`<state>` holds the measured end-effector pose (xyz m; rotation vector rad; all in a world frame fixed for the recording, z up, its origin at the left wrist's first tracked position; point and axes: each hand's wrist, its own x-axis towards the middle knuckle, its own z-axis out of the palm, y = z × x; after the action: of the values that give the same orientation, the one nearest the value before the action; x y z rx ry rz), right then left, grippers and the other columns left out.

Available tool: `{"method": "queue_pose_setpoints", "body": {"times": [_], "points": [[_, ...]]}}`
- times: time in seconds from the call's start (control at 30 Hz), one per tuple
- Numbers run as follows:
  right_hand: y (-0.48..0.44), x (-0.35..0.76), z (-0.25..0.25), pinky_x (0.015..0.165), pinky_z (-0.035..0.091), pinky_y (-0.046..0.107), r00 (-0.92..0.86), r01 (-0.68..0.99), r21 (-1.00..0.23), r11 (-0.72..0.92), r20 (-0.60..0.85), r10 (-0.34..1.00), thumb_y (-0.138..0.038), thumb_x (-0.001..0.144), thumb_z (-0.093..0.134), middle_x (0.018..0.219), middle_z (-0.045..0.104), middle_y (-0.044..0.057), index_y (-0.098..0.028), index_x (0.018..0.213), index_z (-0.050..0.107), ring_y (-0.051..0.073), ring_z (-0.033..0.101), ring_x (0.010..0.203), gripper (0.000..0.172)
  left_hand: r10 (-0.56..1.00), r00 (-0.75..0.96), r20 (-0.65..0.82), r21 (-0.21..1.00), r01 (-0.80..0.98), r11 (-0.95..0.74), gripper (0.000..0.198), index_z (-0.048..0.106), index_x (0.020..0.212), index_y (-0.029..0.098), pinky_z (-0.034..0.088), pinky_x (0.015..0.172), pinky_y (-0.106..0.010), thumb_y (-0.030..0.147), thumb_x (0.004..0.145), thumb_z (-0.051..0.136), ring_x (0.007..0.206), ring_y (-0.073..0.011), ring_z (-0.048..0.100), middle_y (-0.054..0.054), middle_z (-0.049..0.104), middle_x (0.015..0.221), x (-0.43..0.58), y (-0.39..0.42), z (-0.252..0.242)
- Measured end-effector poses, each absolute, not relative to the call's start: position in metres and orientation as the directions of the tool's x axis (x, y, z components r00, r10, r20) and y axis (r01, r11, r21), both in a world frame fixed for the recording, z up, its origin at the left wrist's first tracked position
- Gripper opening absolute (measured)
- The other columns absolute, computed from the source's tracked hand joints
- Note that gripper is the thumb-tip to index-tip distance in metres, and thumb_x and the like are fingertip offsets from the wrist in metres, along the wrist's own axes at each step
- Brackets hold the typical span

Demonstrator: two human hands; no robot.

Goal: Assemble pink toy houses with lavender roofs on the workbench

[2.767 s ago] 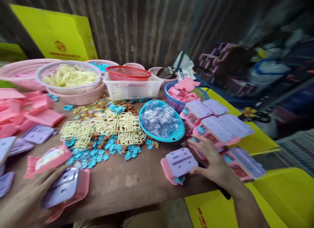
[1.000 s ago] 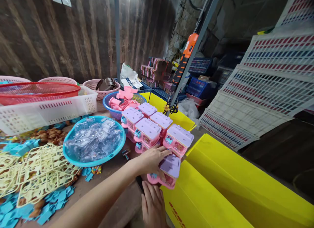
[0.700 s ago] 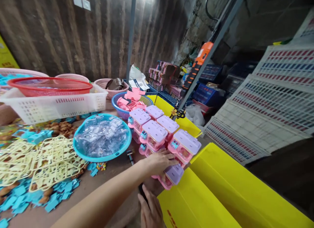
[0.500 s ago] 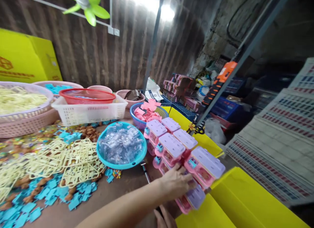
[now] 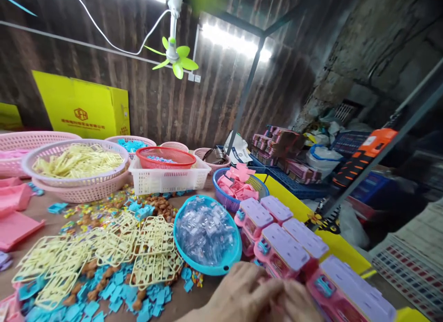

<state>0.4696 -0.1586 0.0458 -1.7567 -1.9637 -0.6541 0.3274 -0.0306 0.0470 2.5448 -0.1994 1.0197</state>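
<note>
Both my hands sit at the bottom edge, blurred by motion and cut off by the frame. My left hand (image 5: 238,296) reaches in from the left. Its fingers lie towards my right hand (image 5: 299,302), and the two overlap. They are right against a cluster of pink toys with purple lids (image 5: 282,250), nearest the one at the bottom right (image 5: 349,292). I cannot make out whether either hand holds a toy. A turquoise bowl of clear plastic pieces (image 5: 207,234) stands just behind my left hand.
Cream plastic frames (image 5: 104,248) and blue chips (image 5: 117,292) litter the brown table. Behind stand pink baskets (image 5: 76,169), a white crate with a red basket (image 5: 168,172) and a blue basket of pink parts (image 5: 240,188). Yellow boxes (image 5: 83,112), a green fan (image 5: 175,59).
The view has swung up and to the left, so the wall, fan and lights show. My hands have dropped to the frame's bottom edge, still at the pink toys.
</note>
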Motion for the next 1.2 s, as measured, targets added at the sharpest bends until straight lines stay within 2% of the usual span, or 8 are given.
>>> {"method": "queue_pose_setpoints", "body": {"times": [0.07, 0.2, 0.43, 0.63, 0.77, 0.83, 1.0, 1.2], "points": [[-0.113, 0.495, 0.086, 0.086, 0.045, 0.039, -0.202, 0.977, 0.167, 0.129, 0.556, 0.806, -0.02, 0.08, 0.048, 0.096, 0.067, 0.005, -0.029, 0.105, 0.063, 0.022, 0.059, 0.094, 0.031, 0.171, 0.75, 0.639, 0.467, -0.201, -0.861, 0.043, 0.038, 0.127, 0.02, 0.047, 0.083, -0.032, 0.019, 0.084, 0.044, 0.097, -0.0193, 0.054, -0.009, 0.055, 0.111, 0.315, -0.008, 0.059], [0.006, 0.567, 0.146, 0.093, 0.038, 0.042, 0.148, 0.948, 0.196, -0.251, 0.426, 0.893, -0.028, 0.081, 0.048, 0.122, 0.051, 0.015, -0.015, 0.12, 0.052, 0.027, 0.045, 0.113, 0.041, 0.344, 0.804, 0.485, 0.597, -0.016, -0.802, 0.051, 0.037, 0.129, 0.022, 0.046, 0.089, -0.036, 0.012, 0.08, 0.045, 0.103, -0.0202, 0.052, -0.009, 0.05, 0.117, 0.32, 0.044, 0.071], [0.131, 0.677, 0.131, 0.088, 0.036, 0.052, 0.458, 0.841, 0.202, -0.502, 0.228, 0.859, -0.027, 0.063, 0.069, 0.139, 0.033, 0.019, -0.024, 0.132, 0.038, 0.037, 0.036, 0.123, 0.075, 0.402, 0.87, 0.284, 0.341, 0.3, -0.891, 0.039, 0.049, 0.121, 0.018, 0.046, 0.089, -0.038, 0.023, 0.082, 0.046, 0.107, -0.0246, 0.051, -0.009, 0.054, 0.118, 0.432, 0.168, 0.086], [0.17, 0.715, 0.11, 0.089, 0.036, 0.052, 0.553, 0.799, 0.214, -0.563, 0.107, 0.826, -0.037, 0.062, 0.074, 0.142, 0.027, 0.02, -0.023, 0.136, 0.032, 0.037, 0.032, 0.127, 0.086, 0.431, 0.871, 0.236, 0.297, 0.358, -0.885, 0.054, 0.043, 0.13, 0.017, 0.041, 0.093, -0.046, 0.021, 0.077, 0.052, 0.117, -0.0318, 0.046, -0.015, 0.045, 0.132, 0.516, 0.234, 0.072], [0.185, 0.725, 0.094, 0.091, 0.041, 0.049, 0.536, 0.811, 0.231, -0.537, 0.07, 0.841, -0.039, 0.077, 0.064, 0.137, 0.038, 0.013, -0.021, 0.129, 0.042, 0.03, 0.042, 0.12, 0.06, 0.367, 0.913, 0.176, 0.218, 0.328, -0.919, 0.068, 0.039, 0.132, 0.024, 0.022, 0.102, -0.061, 0.02, 0.069, 0.063, 0.133, -0.039, 0.02, -0.012, 0.025, 0.147, 0.544, 0.25, 0.049], [0.186, 0.728, 0.088, 0.092, 0.042, 0.048, 0.498, 0.83, 0.245, -0.501, 0.076, 0.864, -0.036, 0.085, 0.056, 0.131, 0.045, 0.009, -0.019, 0.123, 0.048, 0.025, 0.048, 0.114, 0.042, 0.323, 0.937, 0.135, 0.176, 0.298, -0.938, 0.073, 0.038, 0.132, 0.026, 0.018, 0.101, -0.065, 0.017, 0.065, 0.066, 0.135, -0.0382, 0.016, -0.01, 0.028, 0.146, 0.555, 0.254, 0.04], [0.18, 0.738, 0.094, 0.085, 0.048, 0.042, 0.364, 0.89, 0.268, -0.368, 0.066, 0.929, -0.033, 0.088, 0.053, 0.119, 0.054, 0.008, -0.017, 0.115, 0.053, 0.02, 0.056, 0.101, 0.031, 0.195, 0.971, 0.137, 0.067, 0.187, -0.98, 0.058, 0.045, 0.127, 0.022, 0.017, 0.105, -0.056, 0.015, 0.072, 0.063, 0.13, -0.03, 0.033, -0.014, 0.041, 0.137, 0.575, 0.253, 0.037], [0.164, 0.737, 0.109, 0.08, 0.048, 0.038, 0.205, 0.946, 0.229, -0.229, 0.122, 0.971, -0.033, 0.086, 0.055, 0.106, 0.058, 0.006, -0.014, 0.103, 0.058, 0.018, 0.057, 0.093, 0.025, 0.065, 0.987, 0.147, -0.038, 0.072, -0.997, 0.026, 0.062, 0.102, 0.021, 0.036, 0.094, -0.044, 0.012, 0.08, 0.052, 0.109, -0.0256, 0.054, -0.01, 0.058, 0.12, 0.579, 0.247, 0.05]]}}
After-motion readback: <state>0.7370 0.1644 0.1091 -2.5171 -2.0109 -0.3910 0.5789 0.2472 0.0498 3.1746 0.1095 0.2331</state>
